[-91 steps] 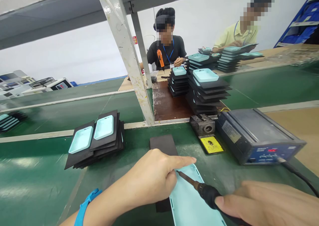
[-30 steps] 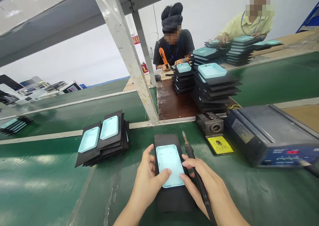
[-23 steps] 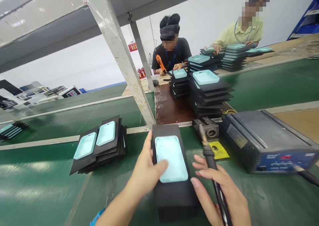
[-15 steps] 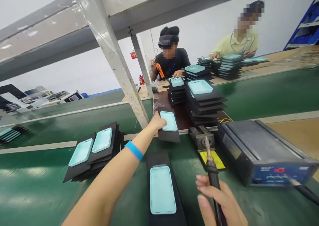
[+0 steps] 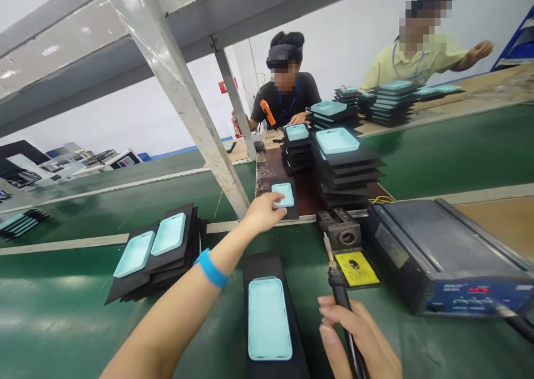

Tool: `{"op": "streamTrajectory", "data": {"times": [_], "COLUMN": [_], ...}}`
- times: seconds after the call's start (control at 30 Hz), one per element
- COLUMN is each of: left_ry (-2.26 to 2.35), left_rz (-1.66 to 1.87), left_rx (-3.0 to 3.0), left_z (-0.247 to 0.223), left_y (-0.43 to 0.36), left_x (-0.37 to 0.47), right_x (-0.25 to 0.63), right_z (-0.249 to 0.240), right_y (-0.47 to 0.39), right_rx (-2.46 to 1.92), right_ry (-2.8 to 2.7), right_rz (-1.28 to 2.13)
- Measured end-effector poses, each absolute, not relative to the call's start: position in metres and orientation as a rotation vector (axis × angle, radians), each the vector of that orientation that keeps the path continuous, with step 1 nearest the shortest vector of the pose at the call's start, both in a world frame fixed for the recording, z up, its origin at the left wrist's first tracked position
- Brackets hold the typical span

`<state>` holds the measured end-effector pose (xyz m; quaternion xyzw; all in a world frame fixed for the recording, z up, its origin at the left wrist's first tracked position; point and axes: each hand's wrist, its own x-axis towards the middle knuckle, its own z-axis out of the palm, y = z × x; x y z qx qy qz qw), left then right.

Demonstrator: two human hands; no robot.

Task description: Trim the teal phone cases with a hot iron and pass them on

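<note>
My left hand (image 5: 267, 211), with a blue wristband, reaches forward to a light-blue case (image 5: 285, 194) on a black sheet (image 5: 291, 211) lying on the brown board. Its fingers are apart, with the fingertips at the case's near edge. Nearer to me another light-blue case (image 5: 270, 319) lies on a black pad (image 5: 262, 265). In my right hand (image 5: 359, 334) is a black-handled soldering iron (image 5: 340, 290), its tip pointing up and away, left of a yellow sponge (image 5: 357, 269) and a metal holder (image 5: 340, 229).
A soldering station (image 5: 446, 256) stands at the right. Stacked cases on black sheets (image 5: 167, 256) sit at the left, with taller stacks (image 5: 346, 170) ahead. A white post (image 5: 187, 106) slants beyond my left arm. Two people (image 5: 286, 95) sit across the bench.
The case and sheet at my left hand now lie flat farther forward, and the fingers have loosened. The iron has shifted left. The far right person has stretched out an arm.
</note>
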<state>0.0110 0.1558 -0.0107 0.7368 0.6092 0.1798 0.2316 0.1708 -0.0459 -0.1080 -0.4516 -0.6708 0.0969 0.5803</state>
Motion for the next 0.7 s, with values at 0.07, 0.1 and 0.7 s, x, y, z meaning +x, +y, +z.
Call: {"op": "streamTrajectory", "data": {"times": [0.07, 0.1, 0.7], "left_ry": [1.578, 1.533, 1.526], "left_rz": [0.454, 0.449, -0.105], "left_rx": [2.068, 2.102, 2.579], "left_z": [-0.007, -0.006, -0.035], "left_y": [0.115, 0.095, 0.023], "left_x": [-0.010, -0.022, -0.045], "right_x": [0.168, 0.166, 0.153], "right_z": [-0.106, -0.105, -0.104], "right_y": [-0.046, -0.046, -0.053], "right_rx": [-1.019, -1.003, -0.948], "right_ry": [-1.603, -1.618, -1.650], "right_rz": [0.249, 0.261, 0.258]}}
